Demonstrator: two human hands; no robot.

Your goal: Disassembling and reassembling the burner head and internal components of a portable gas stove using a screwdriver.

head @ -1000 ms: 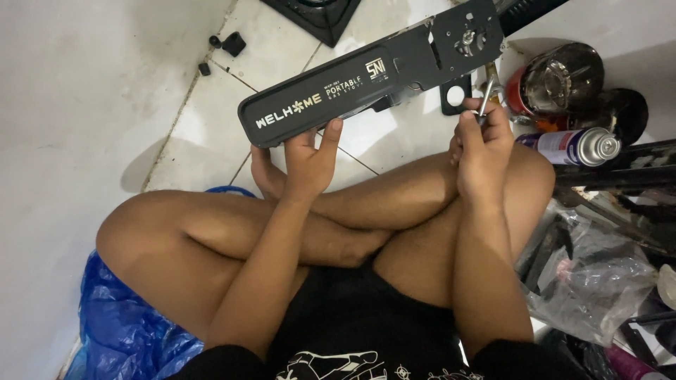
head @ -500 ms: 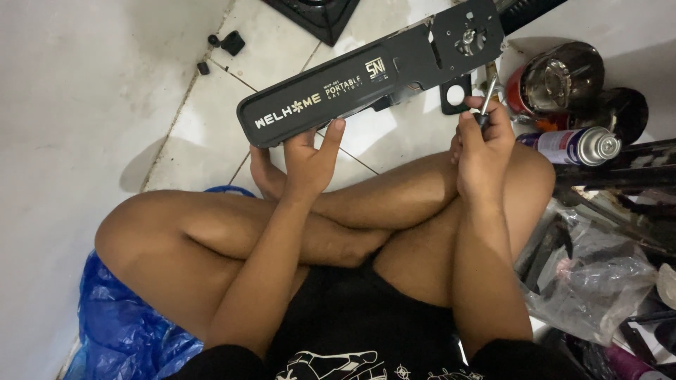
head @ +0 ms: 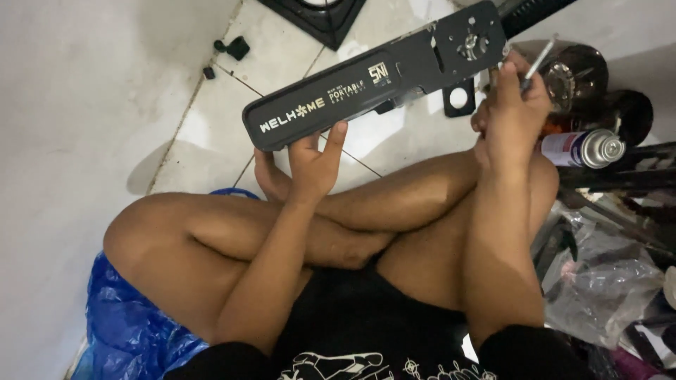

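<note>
Seated cross-legged on a white tiled floor (head: 211, 134), on a blue plastic sheet (head: 127, 331). Left hand (head: 313, 165) raised under the lower end of a long black metal panel (head: 373, 77), fingers curled up around its lower edge, thumb and fingertips gripping it. Panel held slantwise above the floor, lower end at left, upper end at right near the right hand (head: 510, 116). Right hand clenched around a thin metal tool (head: 535, 63), probably a screwdriver, shaft poking up past the knuckles, fingertips touching the panel's right end beside a round fitting (head: 468, 46).

Against 0.5 s and 1 s ago: same grip in both hands, same slant of the panel, same crossed legs; tool shaft at nearly the same angle, no clear shift anywhere.

Just right of the right hand, a spray can (head: 581, 148) lying on its side, with dark glossy round objects (head: 577, 70) behind it. Crumpled clear plastic bag (head: 605, 281) by the right knee. 2 small black bits (head: 236, 48) on the tiles at upper left.
</note>
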